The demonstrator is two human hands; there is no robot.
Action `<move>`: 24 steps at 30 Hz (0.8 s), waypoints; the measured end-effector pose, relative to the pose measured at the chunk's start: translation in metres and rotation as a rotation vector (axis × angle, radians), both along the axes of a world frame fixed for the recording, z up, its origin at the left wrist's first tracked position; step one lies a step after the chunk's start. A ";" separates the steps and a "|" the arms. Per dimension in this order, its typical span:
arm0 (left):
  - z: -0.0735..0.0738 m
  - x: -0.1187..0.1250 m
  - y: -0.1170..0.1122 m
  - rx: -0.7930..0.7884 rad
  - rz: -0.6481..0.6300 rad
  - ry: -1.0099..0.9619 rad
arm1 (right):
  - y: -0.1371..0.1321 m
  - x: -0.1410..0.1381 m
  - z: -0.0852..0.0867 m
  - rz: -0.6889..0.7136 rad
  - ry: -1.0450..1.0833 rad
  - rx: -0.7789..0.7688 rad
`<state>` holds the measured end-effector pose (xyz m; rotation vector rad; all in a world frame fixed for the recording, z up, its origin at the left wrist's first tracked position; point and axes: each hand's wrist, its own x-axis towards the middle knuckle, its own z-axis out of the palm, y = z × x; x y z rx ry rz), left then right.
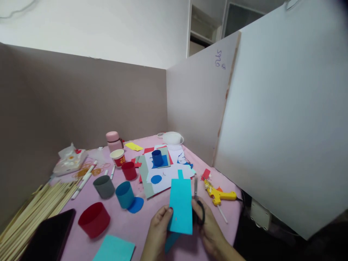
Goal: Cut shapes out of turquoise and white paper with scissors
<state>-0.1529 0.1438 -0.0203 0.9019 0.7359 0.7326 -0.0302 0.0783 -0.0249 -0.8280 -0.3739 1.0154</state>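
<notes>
A turquoise sheet of paper (pixel 181 203) with a narrow tab at its top is upright in front of me. My left hand (pixel 157 228) pinches its left edge, thumb on the front face. Another turquoise piece hangs below it, partly hidden. In my right hand (pixel 210 228) is a pair of scissors (pixel 201 213) with dark handles, blades pointing up beside the sheet's right edge. Those fingers also touch or nearly touch that edge. Left of my hands stand a blue paper ring (pixel 124 195) beside a blue disc (pixel 136 205) and a wide red ring (pixel 94 220).
A yellow glue gun (pixel 220 195) lies to the right. Behind are paper sheets (pixel 160 185) with a dark blue ring (pixel 157 158). Wooden sticks (pixel 35 212), a phone (pixel 50 235), a grey ring (pixel 104 186), a paper cup (pixel 117 158) and a pink flask (pixel 113 142) stand or lie left.
</notes>
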 end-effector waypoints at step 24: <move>0.005 -0.021 -0.014 -0.193 -0.033 -0.109 | 0.018 0.029 -0.006 0.067 -0.039 -0.001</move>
